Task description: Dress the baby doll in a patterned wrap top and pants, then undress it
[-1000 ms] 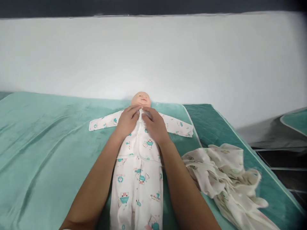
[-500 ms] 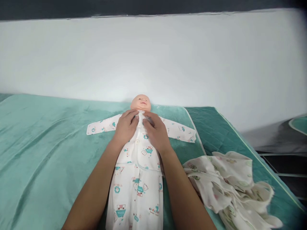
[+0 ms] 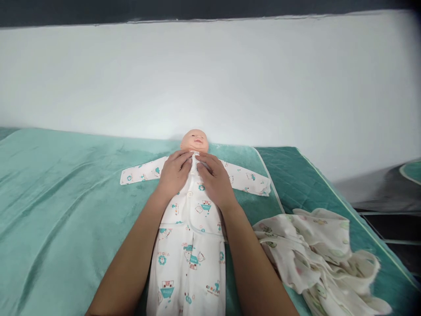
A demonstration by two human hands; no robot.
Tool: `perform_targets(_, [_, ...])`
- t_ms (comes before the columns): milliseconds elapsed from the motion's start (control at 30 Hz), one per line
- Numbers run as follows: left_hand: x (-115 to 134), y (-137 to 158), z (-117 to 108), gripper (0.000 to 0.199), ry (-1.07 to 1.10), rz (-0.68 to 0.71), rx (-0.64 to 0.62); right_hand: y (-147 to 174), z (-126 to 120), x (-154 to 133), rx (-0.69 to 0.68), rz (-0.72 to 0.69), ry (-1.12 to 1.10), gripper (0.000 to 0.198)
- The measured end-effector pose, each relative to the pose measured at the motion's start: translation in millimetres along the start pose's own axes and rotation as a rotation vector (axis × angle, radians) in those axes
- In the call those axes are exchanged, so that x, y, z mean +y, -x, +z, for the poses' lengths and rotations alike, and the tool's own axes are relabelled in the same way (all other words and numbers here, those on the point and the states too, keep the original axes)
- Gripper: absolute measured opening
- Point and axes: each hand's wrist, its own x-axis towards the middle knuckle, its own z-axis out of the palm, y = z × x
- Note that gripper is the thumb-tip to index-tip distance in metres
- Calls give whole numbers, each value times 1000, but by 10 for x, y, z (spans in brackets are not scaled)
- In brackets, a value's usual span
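- A baby doll [image 3: 194, 140] lies on its back on a pale green cover [image 3: 82, 219], its head near a white wall [image 3: 210, 79].
- White clothes with teal and reddish prints cover it: a long-sleeved top [image 3: 204, 215] and, below that, trousers [image 3: 174, 274] running out of view at the bottom.
- Both sleeves stretch outward; a button [image 3: 190, 193] shows down the top's front.
- The person's left hand [image 3: 176, 173] rests on the chest, fingertips at the collar just below the doll's head. Its grip is narrow, thumb near the forefinger; whether cloth is pinched, I cannot tell.
- The right hand [image 3: 214, 179] mirrors it across the front opening, fingers curled at the collar. Its grip is narrow too; I cannot tell whether it holds fabric.
- To the right, beside the right forearm, a crumpled patterned cloth [image 3: 305, 259] lies partly over a darker green quilted cover [image 3: 279, 169].
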Motion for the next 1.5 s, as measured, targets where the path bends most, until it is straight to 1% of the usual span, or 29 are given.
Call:
perform_targets(133, [-1, -2, -7, 36, -6, 12, -22, 6, 2, 2, 1, 1, -17, 26])
perform_targets(300, [4, -4, -19, 37, -37, 5, -51, 19, -15, -50, 12, 121, -27, 36])
perform_targets(367, [-2, -4, -18, 38, -46, 2, -61, 22, -23, -64, -4, 98, -12, 40])
perform_targets(567, [-26, -1, -19, 39, -58, 12, -96, 19, -33, -56, -89, -34, 65, 46])
perform_targets(700, [-4, 7, -37, 40, -84, 0, -138, 13, -18, -27, -84, -57, 77, 44])
perform_targets(800, [23, 13, -42, 41, -105, -12, -152, 9, -5, -6, -64, -38, 61, 42])
perform_targets(900, [38, 20, -35, 41, -103, -12, -136, 14, -1, -7, -32, 10, 3, 40])
perform_targets(1000, [40, 28, -25, 39, -66, 3, -86, 35, 2, -27, 7, 70, -83, 39])
perform_targets(1067, [41, 31, -22, 35, -26, 15, -40, 58, 8, -40, 40, 117, -143, 35])
perform_targets(1133, [46, 37, -25, 31, 15, 15, -1, 84, 15, -48, 79, 126, -206, 27])
perform_targets(1200, [56, 50, -35, 26, 54, 0, 20, 108, 18, -54, 107, 79, -242, 18])
perform_targets(1300, [79, 89, -61, 21, 116, -29, 27, 135, 8, -65, 108, -7, -218, 13])
perform_targets(1500, [106, 192, -110, 14, 271, -87, 35, 151, -28, -82, 97, -105, -193, 18])
